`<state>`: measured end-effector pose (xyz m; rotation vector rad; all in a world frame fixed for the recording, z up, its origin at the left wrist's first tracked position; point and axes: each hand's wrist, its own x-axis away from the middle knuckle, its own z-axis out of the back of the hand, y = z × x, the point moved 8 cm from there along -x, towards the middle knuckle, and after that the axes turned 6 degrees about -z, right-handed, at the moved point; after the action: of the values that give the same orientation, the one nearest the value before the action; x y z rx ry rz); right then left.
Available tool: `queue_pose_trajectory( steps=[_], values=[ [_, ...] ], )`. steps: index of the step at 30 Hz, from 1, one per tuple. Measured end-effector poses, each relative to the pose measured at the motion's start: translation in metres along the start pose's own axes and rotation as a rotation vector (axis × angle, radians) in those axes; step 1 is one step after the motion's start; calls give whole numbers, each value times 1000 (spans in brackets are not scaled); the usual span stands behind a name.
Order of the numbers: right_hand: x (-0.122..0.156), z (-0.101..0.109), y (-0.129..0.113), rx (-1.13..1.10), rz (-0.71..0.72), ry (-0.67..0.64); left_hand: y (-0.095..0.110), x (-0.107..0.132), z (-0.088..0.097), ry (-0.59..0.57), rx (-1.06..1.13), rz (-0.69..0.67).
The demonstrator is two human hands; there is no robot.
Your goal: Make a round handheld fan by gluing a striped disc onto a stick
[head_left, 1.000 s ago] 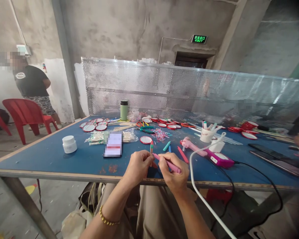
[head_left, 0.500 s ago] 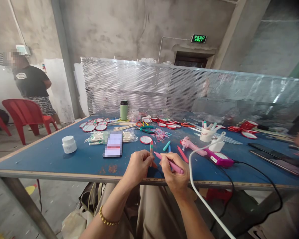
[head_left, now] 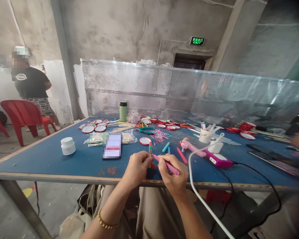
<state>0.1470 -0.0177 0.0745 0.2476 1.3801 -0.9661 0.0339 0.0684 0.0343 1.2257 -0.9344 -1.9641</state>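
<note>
Finger-clamps banded stick [head_left: 150, 148] upright in left hand [head_left: 137, 167], seemingly for steadiness; finger-pinches pink marker [head_left: 171, 168] in right hand [head_left: 176, 182] beside stick, likely for control.

Marker [head_left: 173, 168] right of stick [head_left: 150, 148]; jar [head_left: 68, 146] left of phone [head_left: 112, 146] on table [head_left: 84, 167].

A blue table [head_left: 87, 164] bears a white jar [head_left: 68, 147], a phone [head_left: 112, 146], a green bottle [head_left: 123, 113] and 3 loose markers [head_left: 181, 155] (1 red).

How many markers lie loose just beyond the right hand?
3: a teal marker, a blue marker beside it, a red marker to their right. The right hand may hide others.
</note>
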Motion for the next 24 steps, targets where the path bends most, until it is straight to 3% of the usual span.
queue_pose_trajectory(
  steps=[11, 24],
  values=[
    [2, 1, 0, 37, 18, 52, 0, 0, -1, -14, 21, -2],
    [0, -3, -1, 18, 44, 12, 0, 1, -2, 0, -48, -44]
  ],
)
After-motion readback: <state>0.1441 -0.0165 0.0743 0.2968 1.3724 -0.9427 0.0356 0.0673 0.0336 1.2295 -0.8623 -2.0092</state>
